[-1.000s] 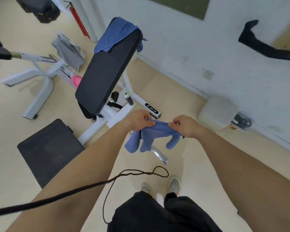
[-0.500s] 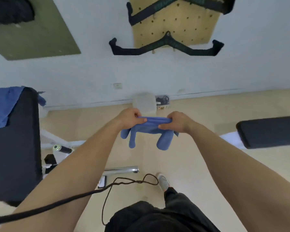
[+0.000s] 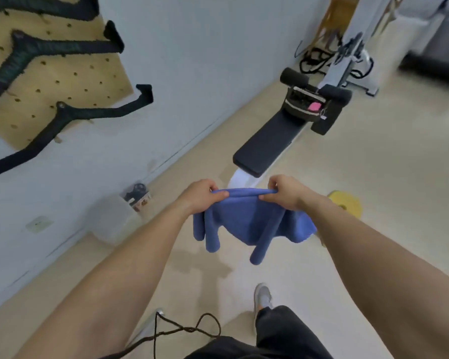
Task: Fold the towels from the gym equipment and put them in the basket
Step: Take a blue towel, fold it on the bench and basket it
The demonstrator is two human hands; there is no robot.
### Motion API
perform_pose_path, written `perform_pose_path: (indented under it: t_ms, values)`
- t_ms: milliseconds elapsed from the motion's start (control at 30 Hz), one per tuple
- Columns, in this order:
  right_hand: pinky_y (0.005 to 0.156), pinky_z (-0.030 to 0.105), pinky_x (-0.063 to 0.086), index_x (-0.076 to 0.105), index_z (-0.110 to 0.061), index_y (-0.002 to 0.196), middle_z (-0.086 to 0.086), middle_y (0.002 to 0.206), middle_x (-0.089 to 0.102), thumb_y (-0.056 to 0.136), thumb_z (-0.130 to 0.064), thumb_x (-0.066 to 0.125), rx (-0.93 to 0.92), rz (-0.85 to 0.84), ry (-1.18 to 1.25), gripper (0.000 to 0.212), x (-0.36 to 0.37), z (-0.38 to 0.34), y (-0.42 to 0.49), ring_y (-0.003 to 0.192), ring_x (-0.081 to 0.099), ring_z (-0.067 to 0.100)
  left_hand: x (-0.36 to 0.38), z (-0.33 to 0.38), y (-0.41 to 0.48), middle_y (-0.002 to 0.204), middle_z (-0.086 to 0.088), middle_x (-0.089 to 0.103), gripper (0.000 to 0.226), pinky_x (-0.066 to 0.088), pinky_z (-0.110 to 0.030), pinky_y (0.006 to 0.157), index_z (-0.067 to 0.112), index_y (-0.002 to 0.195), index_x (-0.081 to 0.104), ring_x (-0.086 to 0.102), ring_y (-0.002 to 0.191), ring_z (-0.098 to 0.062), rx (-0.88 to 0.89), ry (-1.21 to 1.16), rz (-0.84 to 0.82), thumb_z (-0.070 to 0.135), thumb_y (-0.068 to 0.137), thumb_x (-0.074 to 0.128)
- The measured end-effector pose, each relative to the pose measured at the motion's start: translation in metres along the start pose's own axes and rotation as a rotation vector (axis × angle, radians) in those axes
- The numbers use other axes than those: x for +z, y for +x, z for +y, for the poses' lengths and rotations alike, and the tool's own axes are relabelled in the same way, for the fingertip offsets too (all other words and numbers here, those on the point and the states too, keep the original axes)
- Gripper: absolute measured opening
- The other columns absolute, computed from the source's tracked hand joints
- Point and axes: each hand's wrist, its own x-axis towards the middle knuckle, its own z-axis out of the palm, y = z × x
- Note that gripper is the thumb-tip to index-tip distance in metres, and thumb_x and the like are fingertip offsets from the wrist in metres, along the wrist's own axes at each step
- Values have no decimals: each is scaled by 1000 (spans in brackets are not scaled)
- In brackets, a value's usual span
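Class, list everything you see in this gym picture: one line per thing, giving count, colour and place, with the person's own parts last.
Blue cloth towel: one, blue, hanging between both hands.
Padded black bench: one, black, centre right by the wall.
Wooden pegboard: one, tan, wall at upper left.
Black handle bars: at least two, black, on the pegboard.
Translucent plastic box: one, whitish, floor by the wall.
Yellow round disc: one, yellow, floor behind the right forearm.
Grey shoe: one, grey, bottom centre.
Left hand: gripping the towel.
Right hand: gripping the towel.
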Motion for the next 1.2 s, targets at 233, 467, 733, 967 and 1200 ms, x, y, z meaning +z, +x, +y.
perform_pose_path:
  t_ms: [233, 467, 733, 967, 1200]
  values:
    - [60, 30, 39, 52, -17, 81, -1, 80, 58, 86, -45, 70, 169, 73, 88, 33, -66, 121, -12, 75, 52, 20, 52, 116, 86, 68, 3, 47, 47, 36, -31, 60, 20, 70, 45, 43, 63, -18, 169, 157, -167, 62, 86, 56]
    - [56, 29, 37, 51, -17, 73, -3, 68, 54, 75, -44, 80, 207, 154, 270, 40, -130, 226, 21, 66, 49, 18, 93, 215, 181, 69, 4, 53, 49, 37, -32, 63, 20, 72, 52, 47, 64, -18, 187, 254, -223, 67, 84, 55]
    - [65, 25, 45, 71, -14, 81, -1, 79, 65, 89, -33, 69, 185, 137, 414, 20, -194, 303, 97, 76, 59, 16, 100, 295, 283, 63, 4, 47, 50, 35, -33, 62, 21, 65, 44, 43, 62, -19, 169, 333, -218, 65, 85, 54]
    - [64, 26, 40, 67, -17, 82, -6, 77, 60, 92, -36, 66, 154, 117, 282, 22, -251, 350, 216, 75, 55, 14, 89, 330, 400, 71, 1, 59, 43, 45, -37, 66, 21, 69, 50, 53, 68, -21, 146, 339, -191, 57, 92, 52]
    - [66, 26, 38, 69, -17, 85, -9, 81, 60, 92, -40, 65, 134, 26, 154, 24, -325, 371, 361, 82, 56, 16, 59, 340, 544, 67, 5, 52, 44, 38, -33, 64, 23, 64, 49, 50, 66, -17, 110, 260, -192, 57, 91, 55]
